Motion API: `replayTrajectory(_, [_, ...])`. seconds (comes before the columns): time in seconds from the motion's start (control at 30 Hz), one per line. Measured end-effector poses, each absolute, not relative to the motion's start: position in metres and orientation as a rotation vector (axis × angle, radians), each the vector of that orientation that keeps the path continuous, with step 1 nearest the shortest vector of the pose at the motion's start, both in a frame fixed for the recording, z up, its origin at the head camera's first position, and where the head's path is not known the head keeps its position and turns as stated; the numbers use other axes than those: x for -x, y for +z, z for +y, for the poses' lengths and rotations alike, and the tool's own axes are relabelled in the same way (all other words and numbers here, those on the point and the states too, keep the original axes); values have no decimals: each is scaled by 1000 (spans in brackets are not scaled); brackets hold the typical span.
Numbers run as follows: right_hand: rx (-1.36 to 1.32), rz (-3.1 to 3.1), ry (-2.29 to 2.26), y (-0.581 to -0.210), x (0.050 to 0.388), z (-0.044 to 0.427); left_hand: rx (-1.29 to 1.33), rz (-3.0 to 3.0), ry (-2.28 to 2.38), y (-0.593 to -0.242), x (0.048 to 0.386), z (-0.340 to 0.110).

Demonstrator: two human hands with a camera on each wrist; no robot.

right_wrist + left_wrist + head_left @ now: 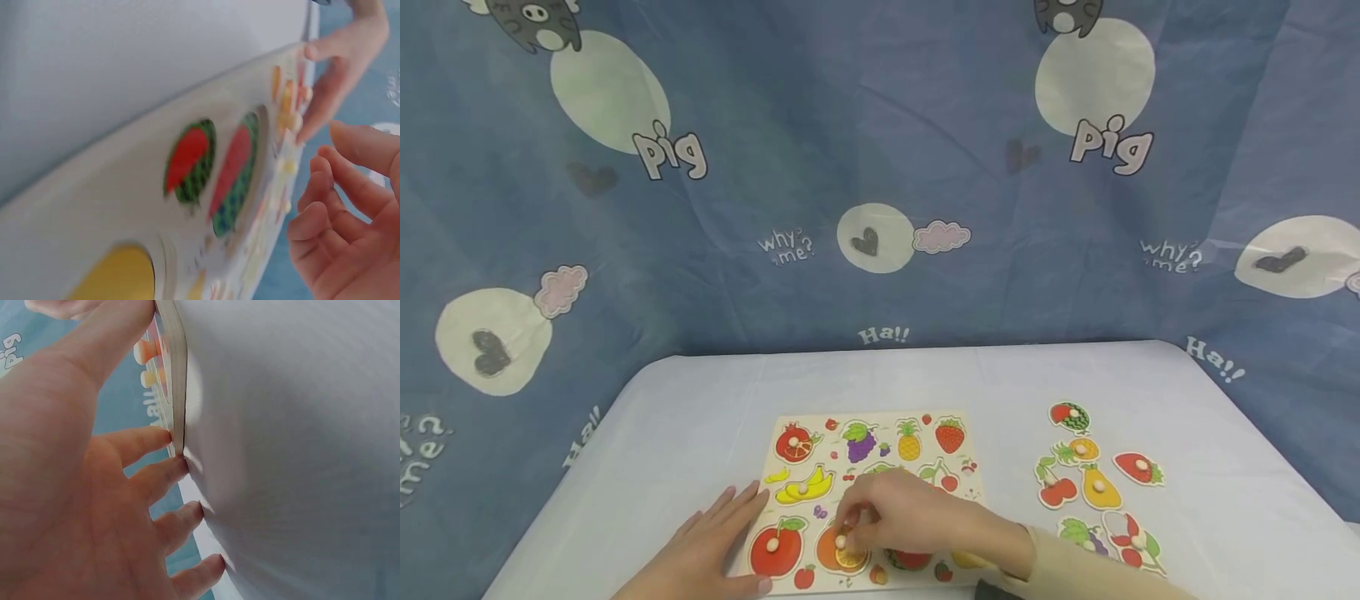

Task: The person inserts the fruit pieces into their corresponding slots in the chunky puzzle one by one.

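Note:
A fruit puzzle board [805, 587] lies on the table. My left hand [707, 542] rests at its left edge with fingers spread; in the left wrist view the fingertips [181, 464] touch the board's side and the tabletop. My right hand [898, 512] is over the orange piece [827, 550], which sits in the front row with its knob showing. Seen from the right wrist, the thumb and bent fingers [312, 219] stand apart, with nothing visible between them. The apple piece [775, 554], banana piece [803, 488] and pomegranate piece [793, 443] also show knobs.
Right of the board lie several loose knobbed pieces: watermelon [1069, 416], pineapple [1078, 450], strawberry [1138, 468], cherries [1056, 485], pear [1101, 487], grapes [1082, 533] and another red fruit [1133, 543]. A white cloth [700, 433] covers the table; a blue patterned curtain [820, 300] hangs behind.

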State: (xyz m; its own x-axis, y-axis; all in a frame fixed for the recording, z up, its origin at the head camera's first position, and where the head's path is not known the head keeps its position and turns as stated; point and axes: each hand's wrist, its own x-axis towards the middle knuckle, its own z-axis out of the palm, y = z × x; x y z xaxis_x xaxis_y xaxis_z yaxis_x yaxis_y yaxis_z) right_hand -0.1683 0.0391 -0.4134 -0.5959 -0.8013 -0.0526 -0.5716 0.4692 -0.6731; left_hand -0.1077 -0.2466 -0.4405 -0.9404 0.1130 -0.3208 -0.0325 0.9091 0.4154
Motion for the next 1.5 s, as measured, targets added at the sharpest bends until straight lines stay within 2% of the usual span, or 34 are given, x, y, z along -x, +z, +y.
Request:
replayTrajectory(0.2, [1192,2413,-953,-403,169,59,-66,2723,609,-440,107,-247])
replayTrajectory(0.6, [999,2428,-1072,-388,174,101,-55,2723,592,-439,107,-246])
replayTrajectory(0.87, [1045,2534,-1092,-384,180,134,-55,2708,608,-439,107,-246])
replayTrajectory(1.5, [833,2673,-1030,-386,184,211,-77,2705,604,-440,107,-247])
